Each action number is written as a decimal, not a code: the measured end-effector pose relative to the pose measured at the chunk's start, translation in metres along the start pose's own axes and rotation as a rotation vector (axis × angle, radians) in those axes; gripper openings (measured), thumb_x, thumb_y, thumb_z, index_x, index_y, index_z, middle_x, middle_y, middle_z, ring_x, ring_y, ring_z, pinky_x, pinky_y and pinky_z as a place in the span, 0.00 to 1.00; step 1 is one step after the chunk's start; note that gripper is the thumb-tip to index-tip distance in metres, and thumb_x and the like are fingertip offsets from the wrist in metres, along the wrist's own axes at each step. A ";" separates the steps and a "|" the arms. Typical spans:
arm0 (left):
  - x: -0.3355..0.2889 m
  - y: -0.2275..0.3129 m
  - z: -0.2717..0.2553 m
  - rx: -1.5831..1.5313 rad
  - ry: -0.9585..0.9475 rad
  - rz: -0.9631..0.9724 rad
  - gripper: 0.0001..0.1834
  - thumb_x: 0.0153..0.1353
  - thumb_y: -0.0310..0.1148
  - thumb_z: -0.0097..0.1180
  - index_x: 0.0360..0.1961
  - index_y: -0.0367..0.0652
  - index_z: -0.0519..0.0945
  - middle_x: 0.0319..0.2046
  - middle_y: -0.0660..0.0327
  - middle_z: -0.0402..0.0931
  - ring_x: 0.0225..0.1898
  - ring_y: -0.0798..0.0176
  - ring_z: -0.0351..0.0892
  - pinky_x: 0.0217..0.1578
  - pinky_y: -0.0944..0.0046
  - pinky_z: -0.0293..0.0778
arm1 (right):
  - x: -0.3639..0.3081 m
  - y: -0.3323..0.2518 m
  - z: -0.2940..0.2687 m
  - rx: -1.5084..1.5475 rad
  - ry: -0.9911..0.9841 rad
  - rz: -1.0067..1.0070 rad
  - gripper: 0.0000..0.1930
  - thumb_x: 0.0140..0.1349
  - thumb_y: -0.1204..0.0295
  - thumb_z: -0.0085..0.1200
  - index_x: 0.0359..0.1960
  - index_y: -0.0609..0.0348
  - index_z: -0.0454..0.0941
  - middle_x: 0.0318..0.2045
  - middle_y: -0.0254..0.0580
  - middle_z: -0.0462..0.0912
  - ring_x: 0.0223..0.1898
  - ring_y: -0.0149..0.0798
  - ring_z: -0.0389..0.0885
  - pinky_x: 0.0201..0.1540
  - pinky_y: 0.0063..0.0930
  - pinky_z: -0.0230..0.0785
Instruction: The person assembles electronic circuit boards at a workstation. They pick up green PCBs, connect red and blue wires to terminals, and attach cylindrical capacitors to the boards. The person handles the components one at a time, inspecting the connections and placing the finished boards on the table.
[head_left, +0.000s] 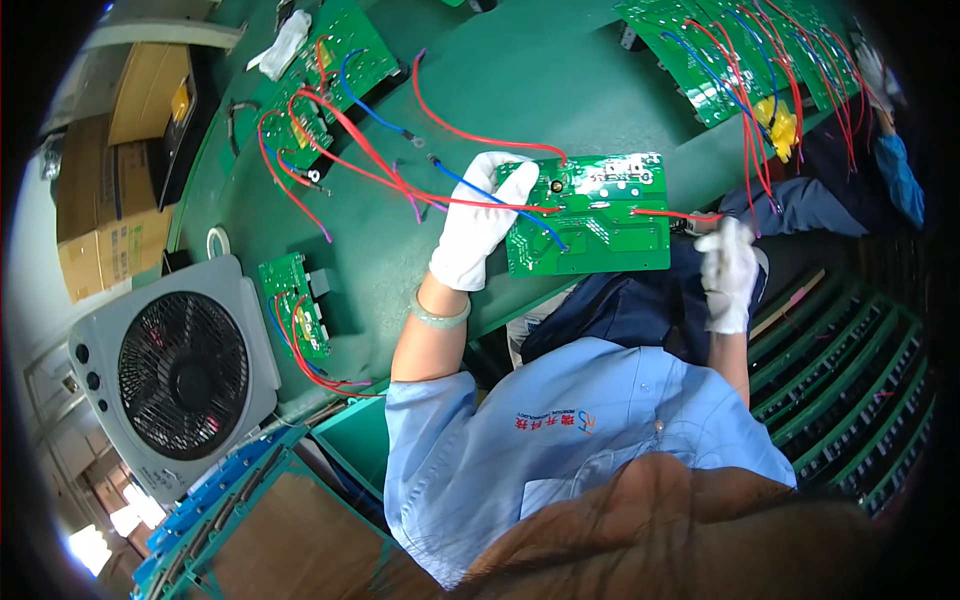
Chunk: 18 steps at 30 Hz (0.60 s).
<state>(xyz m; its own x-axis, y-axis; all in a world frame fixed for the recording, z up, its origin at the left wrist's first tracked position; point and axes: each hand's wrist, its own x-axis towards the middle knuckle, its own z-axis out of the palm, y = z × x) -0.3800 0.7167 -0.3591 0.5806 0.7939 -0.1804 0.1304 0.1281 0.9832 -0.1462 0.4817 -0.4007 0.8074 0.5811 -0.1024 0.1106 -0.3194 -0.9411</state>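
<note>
Well lit; blown-out light (90,551) lower L, glare on held PCB (600,237), pic rim v. dark (fisheye bends edges), near hair (690,540) blurry.

I can't tell whether my right hand (729,272) grips the red wire's (668,214) end. My green board's (625,243) underside is hidden; the view's edge crops the far-right boards (697,82).

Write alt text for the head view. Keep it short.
A white-gloved left hand holds a green circuit board with red and blue wires, while the right hand is at the end of one red wire. Other wired boards lie on the green table; a grey fan stands at left.
</note>
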 end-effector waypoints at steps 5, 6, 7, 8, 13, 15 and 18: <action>0.003 -0.002 0.004 -0.092 0.002 0.003 0.14 0.66 0.34 0.56 0.45 0.33 0.73 0.37 0.59 0.78 0.37 0.72 0.75 0.39 0.71 0.74 | 0.004 -0.065 -0.007 0.315 0.160 -0.099 0.19 0.72 0.63 0.46 0.34 0.69 0.81 0.15 0.30 0.73 0.12 0.17 0.61 0.17 0.13 0.47; 0.002 0.000 0.004 -0.136 0.011 0.018 0.14 0.66 0.33 0.57 0.45 0.33 0.73 0.37 0.59 0.78 0.38 0.71 0.76 0.39 0.71 0.74 | 0.010 -0.083 -0.004 0.309 0.064 -0.186 0.17 0.71 0.66 0.48 0.38 0.71 0.81 0.18 0.33 0.76 0.14 0.17 0.61 0.18 0.11 0.49; 0.000 -0.002 0.003 -0.103 -0.013 0.053 0.14 0.66 0.33 0.56 0.46 0.33 0.73 0.39 0.58 0.78 0.40 0.71 0.76 0.42 0.70 0.74 | 0.013 -0.110 0.004 0.192 -0.019 -0.169 0.14 0.70 0.69 0.50 0.44 0.70 0.80 0.24 0.37 0.79 0.17 0.19 0.67 0.22 0.12 0.56; 0.001 -0.007 0.001 -0.072 -0.046 0.090 0.14 0.66 0.32 0.56 0.47 0.33 0.73 0.42 0.58 0.78 0.41 0.70 0.77 0.44 0.69 0.75 | 0.014 -0.134 0.016 0.072 -0.093 -0.150 0.14 0.68 0.71 0.51 0.49 0.70 0.78 0.30 0.40 0.82 0.21 0.21 0.73 0.25 0.13 0.63; 0.000 0.000 0.000 0.051 -0.096 0.119 0.14 0.65 0.30 0.57 0.48 0.35 0.74 0.43 0.57 0.78 0.42 0.69 0.78 0.44 0.67 0.75 | 0.040 -0.175 0.102 0.052 -0.584 -0.527 0.19 0.65 0.68 0.55 0.57 0.60 0.74 0.49 0.49 0.81 0.49 0.39 0.81 0.51 0.28 0.72; -0.001 -0.002 0.001 0.119 -0.065 0.093 0.12 0.64 0.32 0.58 0.44 0.36 0.74 0.39 0.55 0.79 0.39 0.67 0.78 0.38 0.65 0.75 | 0.049 -0.178 0.131 -0.186 -0.703 -0.658 0.21 0.63 0.66 0.56 0.56 0.60 0.74 0.47 0.52 0.81 0.44 0.46 0.82 0.47 0.33 0.74; 0.004 -0.026 -0.011 0.851 -0.033 0.646 0.12 0.64 0.33 0.57 0.43 0.36 0.74 0.35 0.56 0.80 0.36 0.66 0.80 0.34 0.65 0.75 | 0.047 -0.192 0.145 -0.204 -0.881 -0.496 0.19 0.62 0.65 0.58 0.51 0.61 0.77 0.37 0.45 0.85 0.32 0.40 0.84 0.35 0.30 0.74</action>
<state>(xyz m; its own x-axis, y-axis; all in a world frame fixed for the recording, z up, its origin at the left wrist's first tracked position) -0.3903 0.7230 -0.3846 0.7602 0.5446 0.3543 0.3006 -0.7783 0.5513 -0.2136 0.6783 -0.2716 -0.0580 0.9983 0.0057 0.4782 0.0328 -0.8776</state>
